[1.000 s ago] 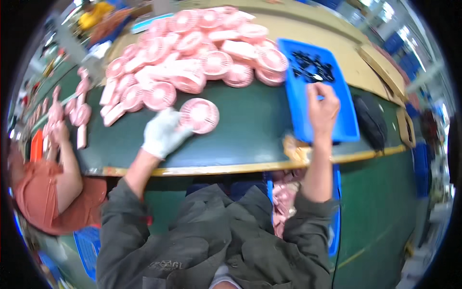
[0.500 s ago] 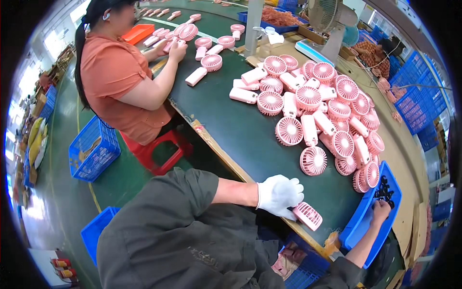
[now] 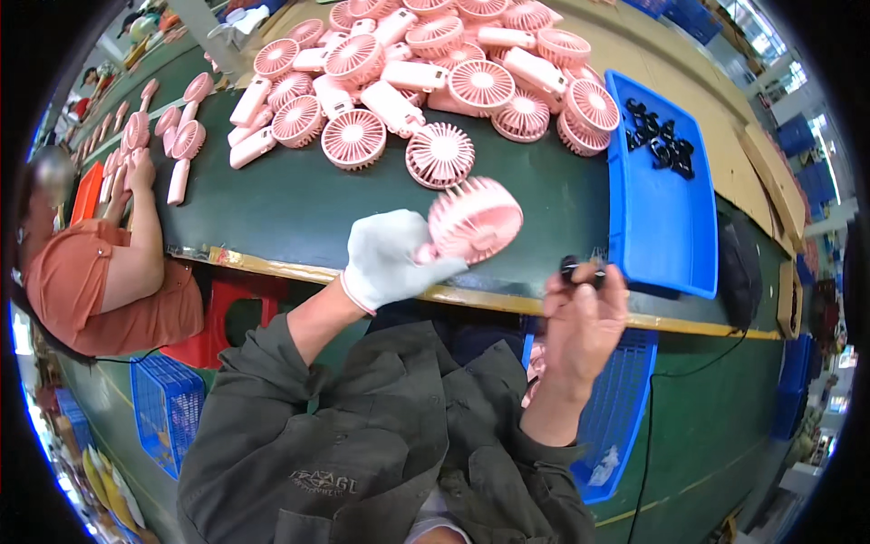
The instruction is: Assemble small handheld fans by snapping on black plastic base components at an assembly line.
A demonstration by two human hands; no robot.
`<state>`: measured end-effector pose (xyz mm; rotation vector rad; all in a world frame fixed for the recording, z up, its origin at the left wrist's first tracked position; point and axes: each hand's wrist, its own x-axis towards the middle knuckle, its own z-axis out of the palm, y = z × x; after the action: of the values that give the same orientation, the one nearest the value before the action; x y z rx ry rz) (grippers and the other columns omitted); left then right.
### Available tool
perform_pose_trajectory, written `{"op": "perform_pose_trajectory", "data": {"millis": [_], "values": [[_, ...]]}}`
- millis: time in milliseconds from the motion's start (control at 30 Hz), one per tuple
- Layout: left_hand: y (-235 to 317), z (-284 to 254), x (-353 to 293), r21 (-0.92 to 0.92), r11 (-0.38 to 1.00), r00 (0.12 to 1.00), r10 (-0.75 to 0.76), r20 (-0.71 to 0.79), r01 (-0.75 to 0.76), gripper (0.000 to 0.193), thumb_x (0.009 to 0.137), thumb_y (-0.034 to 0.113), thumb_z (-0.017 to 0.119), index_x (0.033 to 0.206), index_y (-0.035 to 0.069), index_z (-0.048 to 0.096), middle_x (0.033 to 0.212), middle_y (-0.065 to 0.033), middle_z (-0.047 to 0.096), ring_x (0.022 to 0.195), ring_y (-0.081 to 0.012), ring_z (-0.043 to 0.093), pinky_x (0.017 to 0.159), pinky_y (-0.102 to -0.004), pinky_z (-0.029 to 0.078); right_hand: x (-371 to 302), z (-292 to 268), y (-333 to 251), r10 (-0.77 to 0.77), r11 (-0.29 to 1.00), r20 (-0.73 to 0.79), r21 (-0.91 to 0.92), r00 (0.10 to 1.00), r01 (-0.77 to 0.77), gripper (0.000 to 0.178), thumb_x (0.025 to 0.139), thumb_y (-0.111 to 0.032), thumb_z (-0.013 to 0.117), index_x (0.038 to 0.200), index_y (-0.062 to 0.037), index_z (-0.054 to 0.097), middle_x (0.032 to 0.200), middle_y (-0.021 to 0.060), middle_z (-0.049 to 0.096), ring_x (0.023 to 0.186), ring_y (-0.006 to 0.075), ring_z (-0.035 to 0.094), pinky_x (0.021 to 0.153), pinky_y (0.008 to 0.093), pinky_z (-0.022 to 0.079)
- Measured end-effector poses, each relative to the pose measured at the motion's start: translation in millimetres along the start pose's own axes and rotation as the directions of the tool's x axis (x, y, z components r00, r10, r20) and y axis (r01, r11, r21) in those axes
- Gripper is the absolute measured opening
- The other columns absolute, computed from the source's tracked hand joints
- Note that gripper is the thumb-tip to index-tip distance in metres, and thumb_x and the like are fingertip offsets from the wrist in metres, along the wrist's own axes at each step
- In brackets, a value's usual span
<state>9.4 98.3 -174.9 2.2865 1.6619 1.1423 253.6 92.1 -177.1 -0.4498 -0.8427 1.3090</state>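
Observation:
My left hand (image 3: pixel 388 258), in a white glove, grips a pink handheld fan (image 3: pixel 480 220) above the table's front edge. Its round slatted head faces up and right, slightly blurred; the glove hides the handle. To the right, my bare right hand (image 3: pixel 587 328) pinches a small black part (image 3: pixel 571 270) between fingertips and thumb. The part's exact shape cannot be made out. Beyond that hand lies a shallow blue tray (image 3: pixel 666 231), with several similar black pieces (image 3: pixel 662 140) at its far end. A heap of pink handheld fans (image 3: pixel 480 83) covers the table's far side.
Along the green tabletop (image 3: pixel 281 195) runs a worn wooden edge. At left a co-worker in an orange shirt (image 3: pixel 72 290) sits by a red stool (image 3: pixel 217 317), handling pink fans. Blue crates (image 3: pixel 168 412) stand on the floor; a black bag-like item (image 3: pixel 739 272) is right of the tray.
My right hand has come out of the blue tray with a black part. My left hand has lifted the fan and turned its head up. The whole view has swung to the right.

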Motion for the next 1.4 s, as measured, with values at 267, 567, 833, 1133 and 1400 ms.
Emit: {"op": "perform_pose_trajectory", "data": {"millis": [267,567,833,1133,1400], "values": [[34,15,-13,-0.839,0.165,0.816,-0.39,0.427,0.518,0.023,0.088,0.014,0.065,0.104,-0.002,0.066,0.08,0.0005,0.064,0.07,-0.0043,0.056,0.062,-0.0207,0.045,-35,31,22,0.027,0.986,-0.056,-0.161,0.998,-0.036,0.037,0.084,0.012,0.061,0.119,0.0021,0.059,0.115,0.0163,0.052,0.086,0.0202,0.063,0.055,0.0258,0.06],[62,3,-20,-0.688,0.614,0.923,-0.257,0.287,0.386,0.039,0.066,0.011,0.075,0.101,-0.002,0.065,0.079,-0.0024,0.065,0.07,-0.0066,0.059,0.064,-0.024,0.051,-46,44,33,0.184,0.976,-0.025,-0.115,0.983,-0.186,0.018,0.083,0.01,0.066,0.101,0.0111,0.062,0.106,0.0105,0.052,0.074,0.0134,0.06,0.054,0.023,0.056],[58,7,-8,-0.378,0.901,0.974,-0.168,0.154,0.215,0.025,0.075,0.031,0.071,0.08,0.006,0.069,0.07,-0.0129,0.066,0.066,-0.0291,0.066,0.058,-0.0355,0.051,-44,28,38,0.232,0.969,-0.102,-0.06,0.967,-0.239,0.026,0.1,-0.015,0.051,0.09,0.0074,0.061,0.094,0.0101,0.058,0.068,0.0143,0.058,0.051,0.0245,0.048],[64,13,-7,-0.514,0.703,0.862,-0.307,0.404,0.492,0.033,0.086,0.029,0.063,0.077,-0.002,0.065,0.059,-0.0116,0.061,0.053,-0.0151,0.06,0.053,-0.0304,0.048,-43,26,50,0.16,0.963,0.019,-0.222,0.987,-0.152,0.047,0.105,-0.035,0.039,0.122,0.0046,0.055,0.111,0.0116,0.062,0.095,0.0172,0.06,0.078,0.0323,0.05],[78,24,-11,-0.472,-0.082,0.463,-0.107,0.88,0.878,0.067,0.101,0.056,0.022,0.095,0.0,0.059,0.067,-0.0119,0.063,0.049,-0.0216,0.06,0.045,-0.0306,0.05,-47,24,27,0.511,0.86,-0.131,0.076,0.85,-0.505,0.054,0.101,-0.054,0.034,0.099,-0.0068,0.06,0.052,-0.001,0.049,0.034,0.0095,0.044,0.031,0.0218,0.037]]}}
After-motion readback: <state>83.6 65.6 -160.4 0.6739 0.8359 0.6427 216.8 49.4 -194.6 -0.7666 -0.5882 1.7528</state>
